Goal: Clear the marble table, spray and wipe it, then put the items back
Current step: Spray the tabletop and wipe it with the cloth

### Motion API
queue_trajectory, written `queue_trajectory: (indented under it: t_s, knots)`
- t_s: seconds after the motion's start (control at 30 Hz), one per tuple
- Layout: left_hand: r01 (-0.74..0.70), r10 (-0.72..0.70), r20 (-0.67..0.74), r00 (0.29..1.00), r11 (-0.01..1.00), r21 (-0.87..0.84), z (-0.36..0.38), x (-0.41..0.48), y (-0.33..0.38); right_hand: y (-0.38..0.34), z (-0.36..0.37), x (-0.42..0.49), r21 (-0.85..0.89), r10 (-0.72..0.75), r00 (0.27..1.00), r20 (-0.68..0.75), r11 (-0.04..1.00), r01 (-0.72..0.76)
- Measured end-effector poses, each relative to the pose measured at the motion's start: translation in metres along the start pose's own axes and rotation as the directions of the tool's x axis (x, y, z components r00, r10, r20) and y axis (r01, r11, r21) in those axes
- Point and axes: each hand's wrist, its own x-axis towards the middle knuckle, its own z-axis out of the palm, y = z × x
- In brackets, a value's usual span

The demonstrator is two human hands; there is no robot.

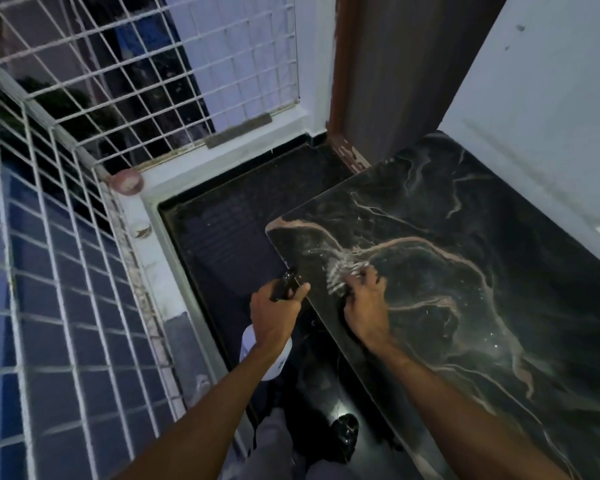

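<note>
The left hand (274, 313) was seen at lower centre of the frame, closed round the black trigger head of a bottle (264, 358). The fingers were wrapped about the neck, and the thumb was laid along the right side of the head. The white body of the bottle hung under the wrist, over the floor (229, 230) and just off the left edge of the table (482, 220). The nozzle was turned toward the upper part of the frame, close to the table's near corner.

The right hand (364, 303) was laid palm down on the table, just inside its left edge. Its fingers were bent and spread, with the tips pressed to the marble. Pale blurred streaks were seen on the surface just left of and above the fingertips. A small dark patch showed beneath the thumb, but it could not be told whether anything was held under the palm.

The table filled the right half of the frame: dark marble with tan veins, set against a white wall (551, 98) at upper right. Fine pale specks were scattered over the slab toward lower right. A brown door frame (340, 81) stood at top centre. A white grille (84, 150) covered the left side and upper left. A pinkish round thing (127, 181) sat on the ledge at the grille's corner. A grey trouser leg (274, 445) was seen at the bottom edge.
</note>
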Motion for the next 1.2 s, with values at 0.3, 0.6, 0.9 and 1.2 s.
queue_trajectory:
  t_s: [0.3,0.6,0.9,1.2]
  knots:
    - [-0.067,0.066,-0.023,0.998,0.997,-0.032,-0.004,0.002,-0.010,-0.013,0.002,0.029,0.045,0.099,0.995,0.014,0.994,-0.100]
    - [-0.116,0.116,-0.010,0.993,0.993,-0.016,-0.005,0.059,-0.002,-0.027,0.011,0.092,0.047,0.076,0.995,-0.062,0.996,-0.073]
    - [-0.194,0.196,-0.022,0.980,0.980,0.052,-0.020,0.138,0.013,-0.079,0.037,0.168,0.026,0.059,0.997,-0.056,0.998,-0.057]
    - [-0.259,0.262,0.106,0.959,0.965,-0.038,-0.006,0.185,0.057,-0.037,0.008,0.217,-0.022,0.181,0.976,-0.120,0.983,-0.184]
